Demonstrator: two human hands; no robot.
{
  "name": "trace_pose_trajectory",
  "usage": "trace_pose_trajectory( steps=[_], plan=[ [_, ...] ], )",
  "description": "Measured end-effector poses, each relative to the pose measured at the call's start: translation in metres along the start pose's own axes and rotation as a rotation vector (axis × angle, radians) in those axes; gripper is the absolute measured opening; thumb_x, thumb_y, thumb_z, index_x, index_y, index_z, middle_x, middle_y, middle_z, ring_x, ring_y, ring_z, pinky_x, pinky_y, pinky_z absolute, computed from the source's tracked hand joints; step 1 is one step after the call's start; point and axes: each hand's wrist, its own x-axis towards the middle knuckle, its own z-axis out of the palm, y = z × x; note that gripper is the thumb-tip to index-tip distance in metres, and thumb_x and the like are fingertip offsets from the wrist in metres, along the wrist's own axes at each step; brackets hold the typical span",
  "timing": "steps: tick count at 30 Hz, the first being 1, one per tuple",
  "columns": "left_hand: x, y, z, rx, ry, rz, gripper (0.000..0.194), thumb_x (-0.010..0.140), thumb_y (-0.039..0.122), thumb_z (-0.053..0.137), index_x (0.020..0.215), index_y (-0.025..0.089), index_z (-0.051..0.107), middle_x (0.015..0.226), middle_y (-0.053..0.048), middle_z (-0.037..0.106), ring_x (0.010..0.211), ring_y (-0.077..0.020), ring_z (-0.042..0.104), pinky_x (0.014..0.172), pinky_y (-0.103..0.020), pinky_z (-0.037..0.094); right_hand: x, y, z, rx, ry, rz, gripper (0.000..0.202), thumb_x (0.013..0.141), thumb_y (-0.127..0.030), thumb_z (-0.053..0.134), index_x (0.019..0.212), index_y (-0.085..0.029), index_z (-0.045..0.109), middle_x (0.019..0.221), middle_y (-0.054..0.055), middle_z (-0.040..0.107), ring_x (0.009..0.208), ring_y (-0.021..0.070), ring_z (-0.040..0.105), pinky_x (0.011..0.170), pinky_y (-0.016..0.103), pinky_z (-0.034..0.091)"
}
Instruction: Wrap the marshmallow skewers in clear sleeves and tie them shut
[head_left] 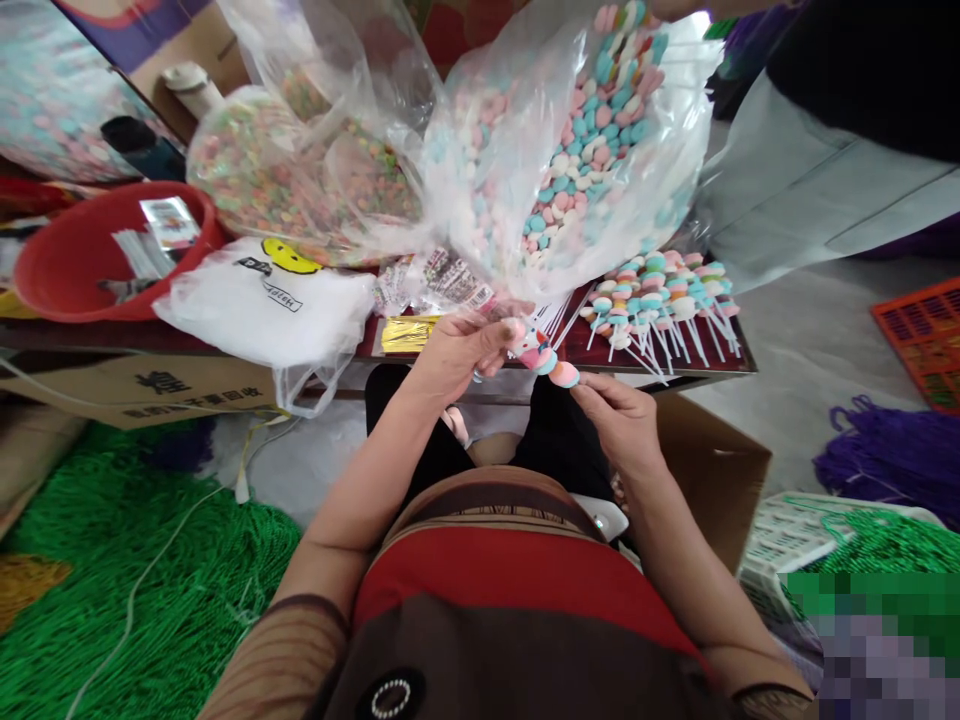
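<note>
A short skewer of pink, blue and orange candies (545, 360) is held between my two hands, over the table's front edge. My left hand (466, 350) pinches its upper-left end, where a pink and white piece shows. At the lower-right end, the fingers of my right hand (616, 408) are closed on the skewer beside the last candy. Finished-looking candy skewers (664, 290) lie in a pile on the table at the right, their white sticks pointing forward. Gold twist ties (407, 335) and printed packets (448, 278) lie near my left hand.
Large clear bags of pastel candies (577, 170) and gummies (292, 180) stand behind. A red basin (45, 255) and white plastic bag (262, 310) are at the left. A person in grey trousers (832, 190) stands at the right. Green strands (172, 560) cover the left floor.
</note>
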Motion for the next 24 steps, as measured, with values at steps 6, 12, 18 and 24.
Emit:
trace_pose_trajectory(
  steps=[6, 12, 18, 24],
  plan=[
    [-0.003, -0.019, 0.005, 0.015, 0.106, -0.011, 0.049, 0.064, 0.058, 0.087, 0.063, 0.017, 0.061, 0.047, 0.01, 0.042, 0.037, 0.0, 0.03, 0.037, -0.019, 0.029, -0.007, -0.001, 0.024, 0.027, 0.103, 0.043, 0.024, 0.085, -0.043, 0.071, 0.088, -0.021, 0.08, 0.072, 0.0, 0.071, 0.062, 0.0134, 0.06, 0.061, 0.028, 0.051],
    [-0.015, -0.028, 0.0, 0.15, 0.077, -0.05, 0.044, 0.069, 0.058, 0.084, 0.071, 0.017, 0.068, 0.05, 0.007, 0.05, 0.04, -0.0026, 0.036, 0.042, -0.02, 0.029, -0.013, -0.012, 0.04, 0.069, -0.013, 0.058, 0.032, 0.089, -0.049, 0.066, 0.085, -0.019, 0.075, 0.055, -0.005, 0.049, 0.051, 0.0092, 0.042, 0.05, 0.024, 0.038],
    [-0.011, -0.011, -0.005, 0.019, 0.03, 0.149, 0.053, 0.071, 0.069, 0.077, 0.091, 0.02, 0.072, 0.09, -0.004, 0.071, 0.088, -0.016, 0.067, 0.08, -0.028, 0.053, -0.012, -0.016, 0.035, 0.042, -0.038, -0.005, 0.022, 0.089, -0.041, 0.068, 0.091, -0.021, 0.076, 0.059, -0.004, 0.055, 0.053, 0.01, 0.046, 0.056, 0.026, 0.044],
    [-0.01, -0.014, 0.02, -0.182, 0.189, 0.15, 0.028, 0.082, 0.049, 0.077, 0.089, 0.023, 0.068, 0.079, 0.0, 0.068, 0.074, -0.0127, 0.067, 0.062, -0.024, 0.049, -0.016, -0.014, 0.047, -0.012, 0.012, -0.02, 0.019, 0.088, -0.039, 0.068, 0.089, -0.022, 0.074, 0.077, 0.001, 0.07, 0.067, 0.014, 0.058, 0.067, 0.029, 0.05]
  ],
)
